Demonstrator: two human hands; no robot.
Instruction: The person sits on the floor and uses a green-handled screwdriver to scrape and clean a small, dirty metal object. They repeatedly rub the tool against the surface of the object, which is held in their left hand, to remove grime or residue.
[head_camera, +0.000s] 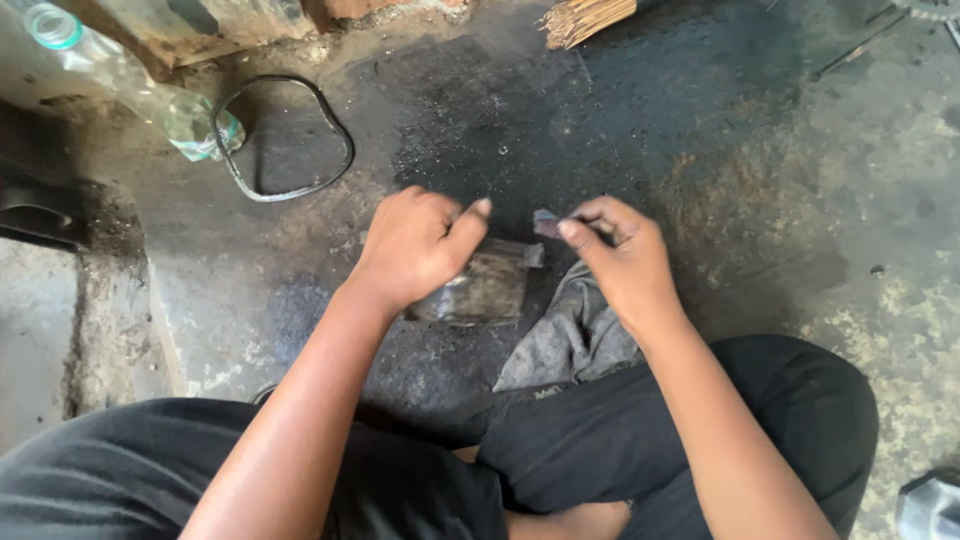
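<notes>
I sit on a dark, oily concrete floor with my legs in black trousers. My left hand (415, 245) is closed around a clear, grimy plastic bag (485, 288), its thumb stretched toward the right. My right hand (620, 250) pinches a small dark piece (546, 224) between thumb and fingers, close to the bag's upper right corner. A grey rag (570, 335) lies on the floor under my right wrist, next to my knee.
A black rubber ring (285, 135) lies on the floor at the upper left, beside a clear plastic bottle (130, 85). A bundle of straw-like sticks (585, 18) is at the top edge. A shiny metal object (930, 505) sits at the bottom right corner.
</notes>
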